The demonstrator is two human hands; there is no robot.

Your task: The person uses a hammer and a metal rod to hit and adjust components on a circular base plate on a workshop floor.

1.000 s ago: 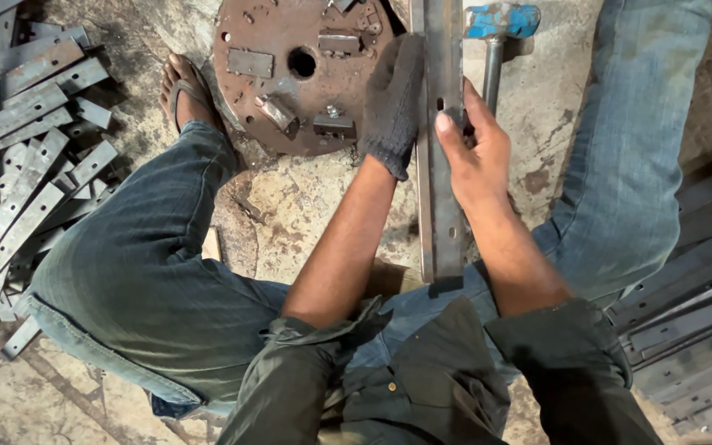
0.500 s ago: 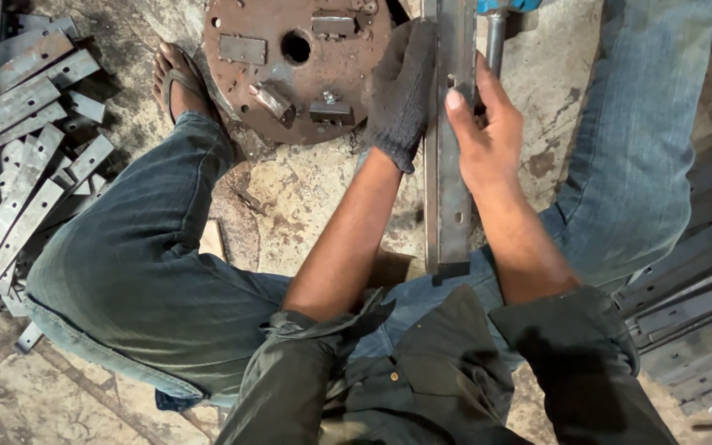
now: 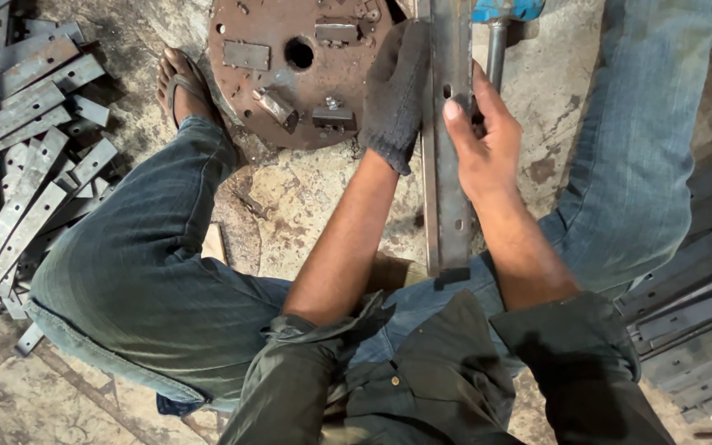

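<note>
We took the rusty round plate (image 3: 290,74) on the concrete floor (image 3: 323,198) as our landmark. Just to its right lay the long steel bar (image 3: 447,173), its long axis running straight away from our body, the near end resting against our lap and the far end passing the plate's right edge and out of view at the top. Our left hand (image 3: 395,91), in a dark knitted glove, was wrapped against the bar's left side, between bar and plate, touching both the bar and the plate's rim as far as we could tell. Our right hand (image 3: 484,144), bare, clasped the bar from the right, thumb laid across its face beside a small hole. Both hands were grasping the bar at about the same height along it, neither clearly nearer. Beyond the right hand a blue-handled tool (image 3: 500,21) stood close to the bar. Well left of the plate lay a heap of flat steel strips (image 3: 18,165); far to its right, more stacked bars (image 3: 694,313).
</note>
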